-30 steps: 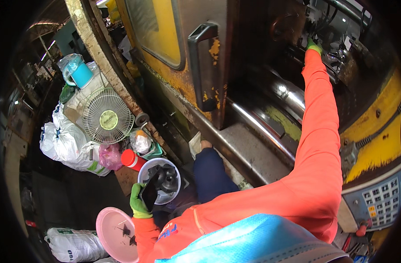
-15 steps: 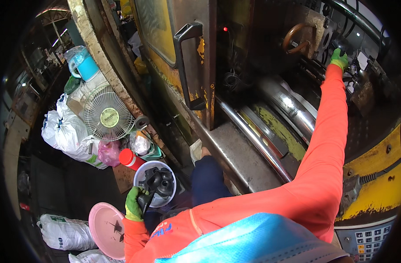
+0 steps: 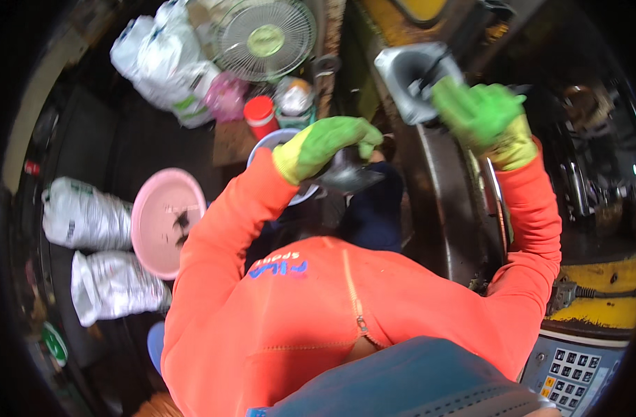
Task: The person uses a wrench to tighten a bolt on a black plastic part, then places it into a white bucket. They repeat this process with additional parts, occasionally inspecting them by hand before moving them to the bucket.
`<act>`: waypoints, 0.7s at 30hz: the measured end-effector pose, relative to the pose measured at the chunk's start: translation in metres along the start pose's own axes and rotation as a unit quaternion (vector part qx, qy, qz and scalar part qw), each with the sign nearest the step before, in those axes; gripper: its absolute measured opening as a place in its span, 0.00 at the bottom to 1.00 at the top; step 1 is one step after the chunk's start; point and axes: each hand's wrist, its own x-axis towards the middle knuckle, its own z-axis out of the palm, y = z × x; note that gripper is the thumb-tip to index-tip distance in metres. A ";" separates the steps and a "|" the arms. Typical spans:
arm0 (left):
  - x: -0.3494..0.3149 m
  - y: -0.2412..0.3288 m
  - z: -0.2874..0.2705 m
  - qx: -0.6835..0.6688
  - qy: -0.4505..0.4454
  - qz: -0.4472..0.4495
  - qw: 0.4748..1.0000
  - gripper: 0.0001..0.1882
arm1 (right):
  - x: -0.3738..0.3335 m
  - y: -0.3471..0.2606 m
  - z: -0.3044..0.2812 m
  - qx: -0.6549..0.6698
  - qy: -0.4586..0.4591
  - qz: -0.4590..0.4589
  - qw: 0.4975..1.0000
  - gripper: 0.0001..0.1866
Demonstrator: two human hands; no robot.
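My left hand [image 3: 335, 142], in a green and yellow glove, curls over a dark, glossy moulded piece [image 3: 349, 178] beside the pale blue bowl [image 3: 262, 144]. My forearm and that hand cover most of this bowl. My right hand [image 3: 481, 118], gloved alike, is smeared by motion at the right edge of a pale square container [image 3: 394, 66] with a dark hollow inside. Whether its fingers touch the container or hold anything, I cannot tell.
A pink basin [image 3: 145, 229] with small dark scraps stands at left near white sacks [image 3: 88, 215]. Beyond the bowl are a red-lidded jar [image 3: 261, 117], a fan [image 3: 266, 42] and plastic bags [image 3: 161, 62]. A machine's metal ledge [image 3: 446, 201] and keypad [image 3: 572, 372] lie to the right.
My right hand has come back from inside the machine to the pale container. My left hand has lifted up and right from the bowl with the dark piece. The view has swung left and down.
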 end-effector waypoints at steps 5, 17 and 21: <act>-0.069 -0.018 -0.015 0.589 0.079 0.077 0.800 0.16 | 0.054 -0.089 0.026 0.254 -0.042 -0.109 0.960 0.18; -0.448 -0.179 -0.126 -0.051 0.816 -0.213 0.535 0.20 | -0.011 0.026 0.163 0.625 0.165 0.618 0.448 0.24; -0.524 -0.209 -0.147 -0.219 0.779 -0.216 0.547 0.19 | -0.003 0.007 0.183 0.553 0.151 0.654 0.494 0.22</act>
